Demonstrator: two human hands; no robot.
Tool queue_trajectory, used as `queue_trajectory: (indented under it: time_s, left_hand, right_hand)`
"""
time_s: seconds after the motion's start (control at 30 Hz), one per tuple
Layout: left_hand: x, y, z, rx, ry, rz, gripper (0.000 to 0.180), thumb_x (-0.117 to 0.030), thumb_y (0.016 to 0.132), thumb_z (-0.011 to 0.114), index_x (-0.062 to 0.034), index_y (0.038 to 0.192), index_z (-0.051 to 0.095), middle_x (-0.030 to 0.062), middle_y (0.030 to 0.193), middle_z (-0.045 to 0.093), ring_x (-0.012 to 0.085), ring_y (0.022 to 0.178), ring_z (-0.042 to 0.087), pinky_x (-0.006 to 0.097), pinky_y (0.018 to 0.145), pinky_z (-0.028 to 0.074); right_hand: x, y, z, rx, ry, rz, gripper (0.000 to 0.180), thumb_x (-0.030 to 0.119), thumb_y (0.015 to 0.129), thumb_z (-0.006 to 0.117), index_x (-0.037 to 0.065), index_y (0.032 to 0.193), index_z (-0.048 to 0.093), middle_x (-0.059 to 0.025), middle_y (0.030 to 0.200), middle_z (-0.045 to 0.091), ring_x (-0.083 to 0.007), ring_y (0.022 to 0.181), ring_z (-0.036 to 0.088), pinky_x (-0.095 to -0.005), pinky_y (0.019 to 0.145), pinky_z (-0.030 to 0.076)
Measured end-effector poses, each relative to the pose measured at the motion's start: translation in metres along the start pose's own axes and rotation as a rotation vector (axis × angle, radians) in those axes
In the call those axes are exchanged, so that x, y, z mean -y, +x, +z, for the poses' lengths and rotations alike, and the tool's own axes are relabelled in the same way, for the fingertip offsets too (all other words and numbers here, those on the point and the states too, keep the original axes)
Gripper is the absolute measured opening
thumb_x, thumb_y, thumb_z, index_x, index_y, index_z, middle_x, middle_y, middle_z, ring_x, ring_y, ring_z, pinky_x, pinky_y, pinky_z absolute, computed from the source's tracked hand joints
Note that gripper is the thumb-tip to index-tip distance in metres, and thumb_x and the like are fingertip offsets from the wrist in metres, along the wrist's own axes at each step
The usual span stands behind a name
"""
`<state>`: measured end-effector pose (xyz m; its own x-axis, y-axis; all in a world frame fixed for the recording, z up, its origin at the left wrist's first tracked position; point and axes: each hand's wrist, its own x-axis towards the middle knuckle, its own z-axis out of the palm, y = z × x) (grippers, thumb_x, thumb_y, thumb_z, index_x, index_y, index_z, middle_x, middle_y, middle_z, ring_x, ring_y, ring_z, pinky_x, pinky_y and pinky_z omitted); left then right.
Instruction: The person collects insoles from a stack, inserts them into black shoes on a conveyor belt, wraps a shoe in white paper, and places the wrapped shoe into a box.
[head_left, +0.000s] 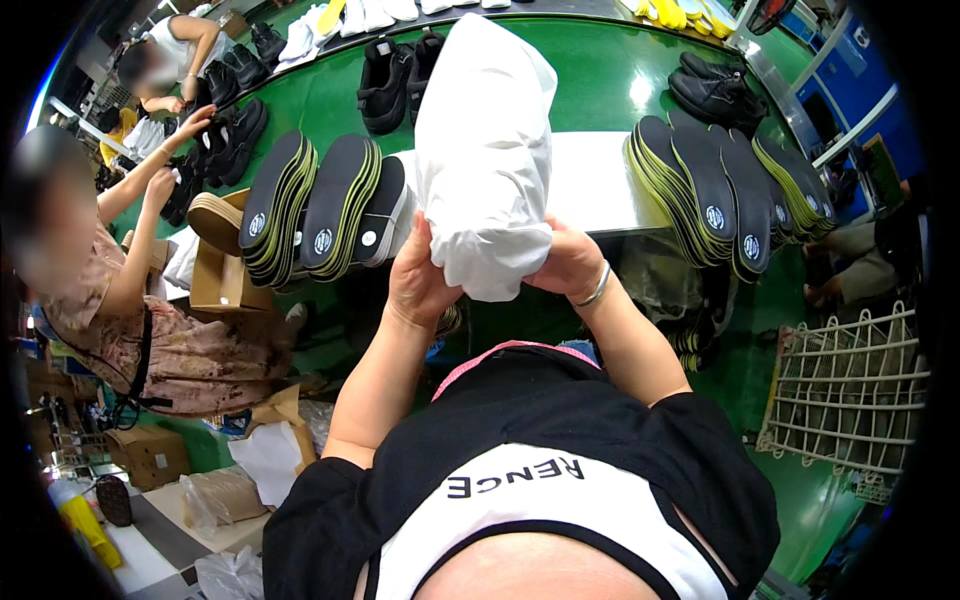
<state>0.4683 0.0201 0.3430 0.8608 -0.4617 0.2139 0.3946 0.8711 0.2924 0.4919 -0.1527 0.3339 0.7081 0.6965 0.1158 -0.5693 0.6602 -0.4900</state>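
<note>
White bundle: a bulky white paper-wrapped bundle (485,150) stood upright in the centre of the frame, reaching toward the top edge, above the green conveyor table (600,80).
Left hand: our left hand (420,280) was clasped around the bundle's lower left side, fingers curled into the paper.
Right hand: our right hand (570,262), a silver bangle (596,290) on its wrist, gripped the lower right corner, pinching the wrapping.
Surroundings: rows of black insoles (320,200) stood on edge just left of the bundle, more insoles (720,190) at centre right, and black shoes (395,80) lay beyond it.
Co-worker: at the left edge a person's hand (195,122) reached among other black shoes (225,140).
Risk, tipping: we judged the bundle top-heavy, held only at its base; a slackened grip could have let it topple onto the insole rows and knock them over.
Risk, tearing: we thought the thin paper might rip where the fingers pinched it.
Risk, contents: what lay inside was hidden, so we could not tell whether it might slip out below.
</note>
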Motion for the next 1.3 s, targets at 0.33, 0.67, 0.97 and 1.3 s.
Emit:
queue_trajectory:
  time_s: [0.33,0.67,0.97,1.3]
  left_hand:
    - [0.011,-0.011,-0.006,-0.008,-0.063,-0.053,0.055,-0.037,0.084,0.041,-0.0027,0.125,0.026,0.0114,0.123,0.039,0.0247,0.112,0.039,0.039,0.094,0.029]
    - [0.005,-0.016,-0.001,0.074,0.021,0.126,0.051,-0.04,0.084,0.038,-0.0078,0.124,0.033,0.0095,0.121,0.042,0.025,0.111,0.039,0.041,0.094,0.029]
    - [-0.024,-0.02,0.002,-0.184,0.41,0.354,0.044,-0.026,0.086,0.043,-0.0093,0.124,0.029,0.0067,0.122,0.04,0.0234,0.112,0.039,0.041,0.092,0.033]
    - [-0.028,-0.016,0.011,-0.226,0.534,0.465,0.041,-0.019,0.083,0.049,-0.0127,0.12,0.035,0.0031,0.117,0.044,0.0196,0.107,0.043,0.04,0.089,0.037]
  right_hand:
    - [-0.007,-0.001,-0.001,-0.149,-0.425,-0.209,0.038,0.004,0.075,0.056,0.0,0.111,0.046,-0.01,0.109,0.051,-0.0172,0.097,0.051,-0.0303,0.082,0.042]
    - [-0.004,-0.009,0.01,-0.128,-0.21,-0.093,0.05,0.006,0.071,0.059,0.002,0.116,0.037,-0.0092,0.11,0.048,-0.0174,0.097,0.05,-0.0298,0.082,0.041]
    - [0.014,-0.033,0.02,-0.533,-0.374,-0.354,0.024,0.014,0.082,0.046,0.0,0.101,0.047,-0.0078,0.086,0.055,-0.0163,0.072,0.056,-0.0266,0.057,0.047]
    - [0.022,-0.033,0.006,-0.515,-0.218,-0.333,0.051,0.027,0.079,0.056,0.004,0.118,0.033,-0.0158,0.12,0.034,-0.026,0.112,0.034,-0.0426,0.085,0.033]
